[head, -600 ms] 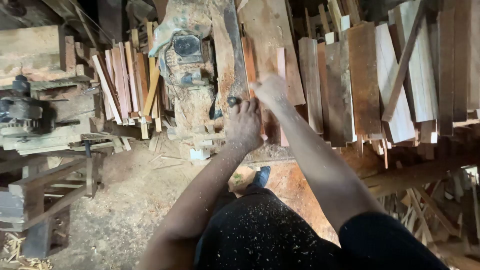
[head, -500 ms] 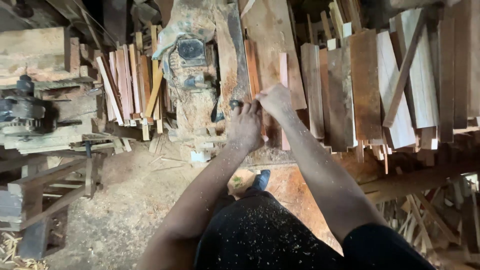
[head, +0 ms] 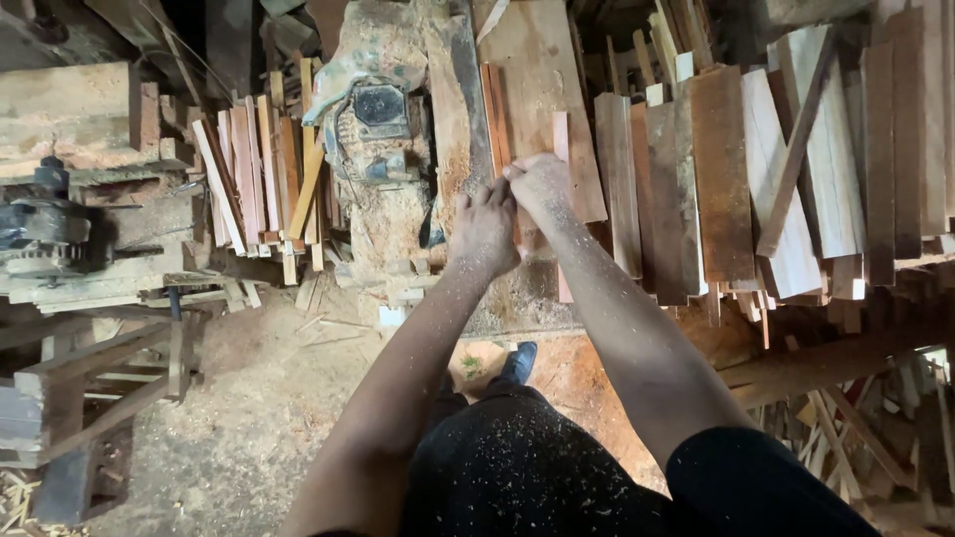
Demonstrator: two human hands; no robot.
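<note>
Left hand (head: 484,227) and right hand (head: 538,186) pinching narrow reddish strip (head: 494,129) on sawdusty bench (head: 517,298); best kept flat, fingers clear.

hands (head: 512,209): 2 | dust-covered machine (head: 383,129): 1 | shoe (head: 518,361): 1

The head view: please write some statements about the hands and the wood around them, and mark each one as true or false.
1. Both hands meet on a narrow reddish wood strip. True.
2. The left hand holds a hammer. False: no hammer shows; it rests on the strip beside the right hand.
3. Stacked planks lie to the right of the hands. True.
4. The floor is clean tile. False: it is covered with sawdust.
5. A dusty machine sits left of the hands. True.
</note>
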